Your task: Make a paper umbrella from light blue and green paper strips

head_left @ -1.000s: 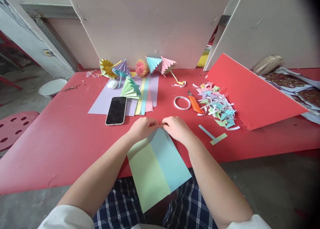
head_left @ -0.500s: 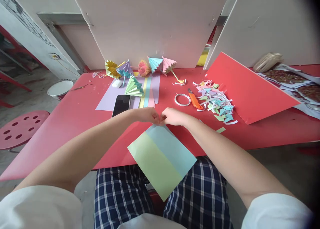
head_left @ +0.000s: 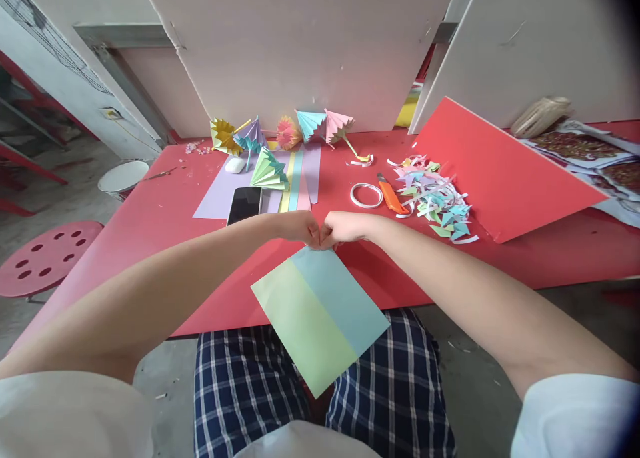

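Note:
A sheet of paper (head_left: 320,318), part light green and part light blue, hangs slanted over the table's front edge and above my lap. Its far corner is pinched between my left hand (head_left: 303,227) and my right hand (head_left: 345,229), which meet knuckle to knuckle. Both hands are closed, and the fingertips on the paper are mostly hidden. Just beyond my left hand lie a black phone (head_left: 245,204) and strips of coloured paper (head_left: 296,178). Past my right hand are a white ring of tape (head_left: 366,195) and an orange utility knife (head_left: 392,195).
Folded paper umbrellas (head_left: 311,126) line the back of the red table (head_left: 210,311). A green paper fan (head_left: 269,171) rests on lilac sheets (head_left: 213,201). Paper scraps (head_left: 435,195) pile beside a tilted red board (head_left: 505,178). A red stool (head_left: 50,258) stands at left.
The paper's lower corners have shifted slightly left and up, while both hands keep their pinch on its far corner. My view has moved a little.

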The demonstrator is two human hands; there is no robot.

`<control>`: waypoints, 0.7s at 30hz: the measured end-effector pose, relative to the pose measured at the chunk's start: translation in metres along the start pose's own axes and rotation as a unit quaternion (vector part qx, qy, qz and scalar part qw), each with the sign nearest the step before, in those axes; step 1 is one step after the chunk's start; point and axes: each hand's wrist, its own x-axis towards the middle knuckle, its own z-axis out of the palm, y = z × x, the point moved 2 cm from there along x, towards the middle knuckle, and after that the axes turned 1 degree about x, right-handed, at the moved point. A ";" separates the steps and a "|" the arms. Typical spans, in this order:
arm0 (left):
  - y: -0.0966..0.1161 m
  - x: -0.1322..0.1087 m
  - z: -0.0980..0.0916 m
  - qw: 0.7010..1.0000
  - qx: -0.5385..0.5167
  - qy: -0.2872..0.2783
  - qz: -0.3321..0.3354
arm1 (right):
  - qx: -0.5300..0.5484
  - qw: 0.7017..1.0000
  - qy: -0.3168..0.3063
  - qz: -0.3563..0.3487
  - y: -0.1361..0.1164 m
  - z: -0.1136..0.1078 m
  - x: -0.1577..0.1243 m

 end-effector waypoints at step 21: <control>0.004 0.001 0.006 0.999 0.002 -0.053 0.000 | -0.027 0.998 0.045 0.023 0.005 0.012 -0.004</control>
